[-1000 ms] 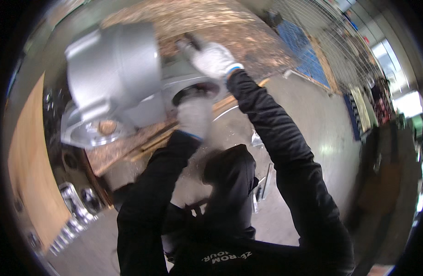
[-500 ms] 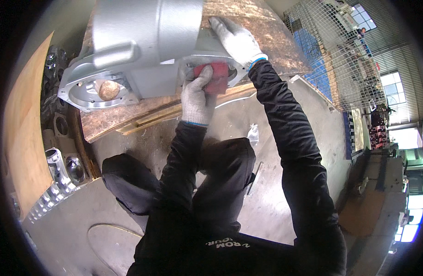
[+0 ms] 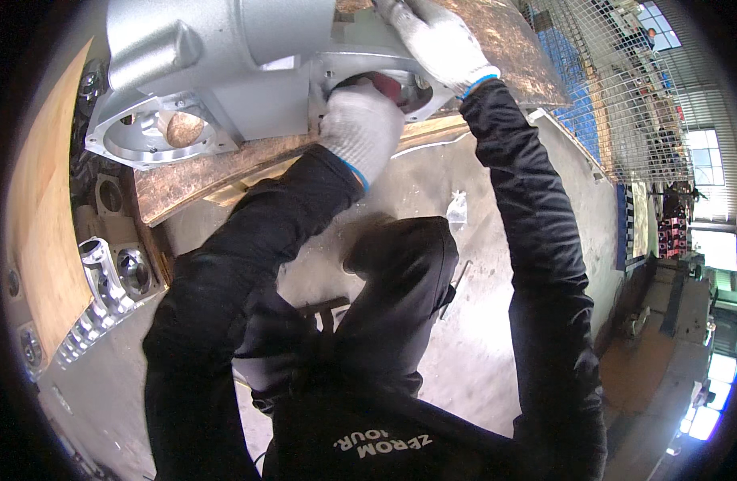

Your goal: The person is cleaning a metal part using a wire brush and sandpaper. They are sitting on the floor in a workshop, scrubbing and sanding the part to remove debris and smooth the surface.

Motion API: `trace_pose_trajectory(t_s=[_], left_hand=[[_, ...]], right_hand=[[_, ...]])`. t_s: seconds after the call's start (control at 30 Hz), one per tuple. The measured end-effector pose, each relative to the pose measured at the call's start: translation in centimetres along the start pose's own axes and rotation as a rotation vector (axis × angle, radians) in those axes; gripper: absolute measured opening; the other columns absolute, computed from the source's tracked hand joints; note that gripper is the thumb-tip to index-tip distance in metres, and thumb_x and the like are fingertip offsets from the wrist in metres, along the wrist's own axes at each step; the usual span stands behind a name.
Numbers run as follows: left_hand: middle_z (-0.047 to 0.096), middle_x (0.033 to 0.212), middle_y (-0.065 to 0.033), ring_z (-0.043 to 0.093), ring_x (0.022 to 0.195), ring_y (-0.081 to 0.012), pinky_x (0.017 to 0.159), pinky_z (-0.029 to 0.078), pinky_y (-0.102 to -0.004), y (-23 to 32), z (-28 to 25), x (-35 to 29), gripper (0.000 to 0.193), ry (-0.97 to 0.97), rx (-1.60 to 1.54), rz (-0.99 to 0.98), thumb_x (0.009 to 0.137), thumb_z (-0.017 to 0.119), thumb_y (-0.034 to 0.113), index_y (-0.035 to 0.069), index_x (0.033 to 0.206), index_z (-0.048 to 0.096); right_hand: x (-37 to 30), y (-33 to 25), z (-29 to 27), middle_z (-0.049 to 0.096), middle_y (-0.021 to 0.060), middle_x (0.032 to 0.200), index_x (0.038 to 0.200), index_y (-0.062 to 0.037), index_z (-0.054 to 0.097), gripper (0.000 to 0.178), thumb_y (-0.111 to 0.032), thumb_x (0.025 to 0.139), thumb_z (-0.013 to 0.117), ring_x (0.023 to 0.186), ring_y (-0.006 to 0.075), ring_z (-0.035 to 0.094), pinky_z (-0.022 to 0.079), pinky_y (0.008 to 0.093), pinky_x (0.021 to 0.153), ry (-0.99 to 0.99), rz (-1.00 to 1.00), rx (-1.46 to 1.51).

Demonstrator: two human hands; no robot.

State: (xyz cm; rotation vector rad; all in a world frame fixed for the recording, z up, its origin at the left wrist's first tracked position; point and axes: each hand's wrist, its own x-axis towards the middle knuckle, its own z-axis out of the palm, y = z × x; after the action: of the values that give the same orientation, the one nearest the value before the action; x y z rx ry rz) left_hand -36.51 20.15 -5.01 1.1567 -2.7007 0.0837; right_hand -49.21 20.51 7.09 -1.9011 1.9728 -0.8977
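A large silver-grey metal casting [image 3: 272, 108] with flanged round openings at its near side lies on a worn wooden board. My left hand [image 3: 363, 128], in a white knit glove, reaches into the right-hand opening and is closed on a flat red pad [image 3: 388, 86]. Most of the pad is hidden by the glove and the opening's rim. Also gloved, my right hand [image 3: 440, 42] rests with fingers stretched out along the right end of the casting, its fingertips near the picture's top edge. Through the left-hand opening the brown wood shows.
The wooden board [image 3: 168, 184] ends just before my knees. Several silver metal castings [image 3: 104, 276] stand at the left behind a plywood sheet [image 3: 48, 208]. A wire mesh cage [image 3: 625, 104] stands at the right. On the floor lie a clear plastic bag [image 3: 457, 208] and a thin bar.
My left hand has moved with the red pad from in front of the right-hand opening into it, its elbow swinging out left. My right hand stays on the casting. The view has shifted slightly.
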Motion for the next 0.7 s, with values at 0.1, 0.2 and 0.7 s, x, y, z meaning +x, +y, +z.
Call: trace_pose_trajectory(t_s=[0.1, 0.2, 0.7], left_hand=[[0.075, 0.085, -0.0163, 0.076, 0.085, -0.0304, 0.067, 0.059, -0.0486, 1.1, 0.3, 0.4, 0.015, 0.189, -0.261, 0.008, 0.085, 0.070, 0.017, 0.006, 0.091, 0.079], [0.074, 0.089, -0.0162, 0.074, 0.086, -0.0291, 0.075, 0.061, -0.0409, 2.7, 0.3, 1.7, 0.027, 0.120, -0.998, -0.313, 0.085, 0.073, 0.013, 0.002, 0.109, 0.071], [0.074, 0.093, -0.0132, 0.072, 0.073, -0.0223, 0.062, 0.058, -0.0384, 3.0, 1.8, -1.1, 0.025, 0.174, -1.752, -0.369, 0.095, 0.068, 0.012, -0.005, 0.114, 0.070]], right_hand=[[2.3, 4.2, 2.1, 0.070, 0.0227, 0.127, 0.134, -0.0121, 0.068, 0.067, -0.066, 0.100, 0.046, 0.118, 0.0437, 0.065, 0.050, 0.0471, 0.105, 0.135, -0.129, -0.145], [2.1, 5.2, 1.8, 0.068, 0.0210, 0.133, 0.141, -0.0112, 0.062, 0.069, -0.064, 0.100, 0.050, 0.124, 0.0407, 0.064, 0.050, 0.0438, 0.107, 0.107, -0.150, -0.140], [1.2, 2.7, 2.0, 0.065, 0.0199, 0.139, 0.144, -0.0108, 0.060, 0.064, -0.058, 0.102, 0.052, 0.130, 0.0385, 0.061, 0.047, 0.0424, 0.110, 0.004, 0.004, 0.046]])
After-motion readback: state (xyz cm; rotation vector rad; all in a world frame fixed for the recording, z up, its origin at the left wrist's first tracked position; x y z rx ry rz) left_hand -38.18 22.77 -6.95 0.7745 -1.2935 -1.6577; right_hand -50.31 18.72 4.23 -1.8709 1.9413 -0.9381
